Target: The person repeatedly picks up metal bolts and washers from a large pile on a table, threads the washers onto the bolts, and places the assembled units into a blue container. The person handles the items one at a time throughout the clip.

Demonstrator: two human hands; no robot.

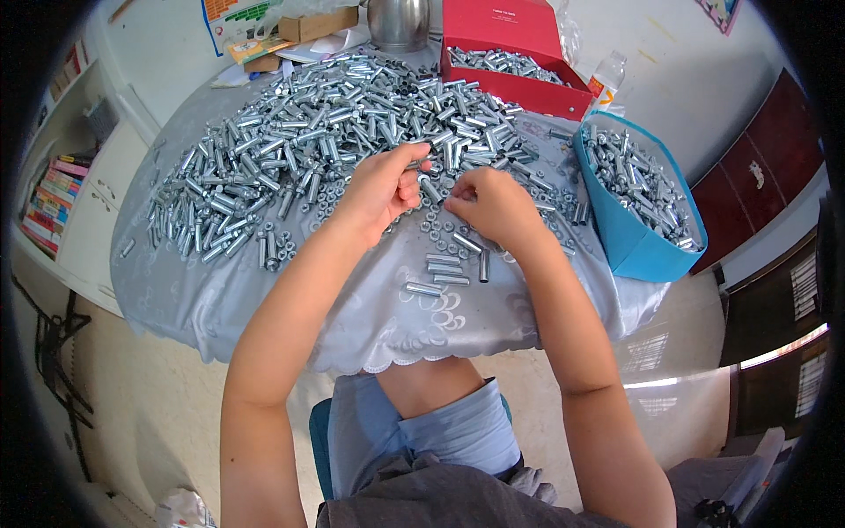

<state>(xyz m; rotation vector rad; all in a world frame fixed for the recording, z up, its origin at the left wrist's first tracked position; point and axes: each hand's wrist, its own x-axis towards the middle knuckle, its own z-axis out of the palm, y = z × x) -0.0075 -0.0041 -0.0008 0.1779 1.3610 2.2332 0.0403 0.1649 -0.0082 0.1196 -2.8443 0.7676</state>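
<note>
Clearly, both hands are working at the centre of the frame: the left hand (380, 189) is pinching a metal bolt sleeve (429, 188) in a closed grip, while the right hand (493, 204) is curling its fingers at the sleeve's lower end, though what they are gripping I cannot tell. A few finished pieces (444, 271) are lying below the hands. The large heap (326, 132) across the upper surface (264, 290) is suggesting most remains, although the blue bin (647, 242) at right and red box (515, 53) are already holding some.
</note>
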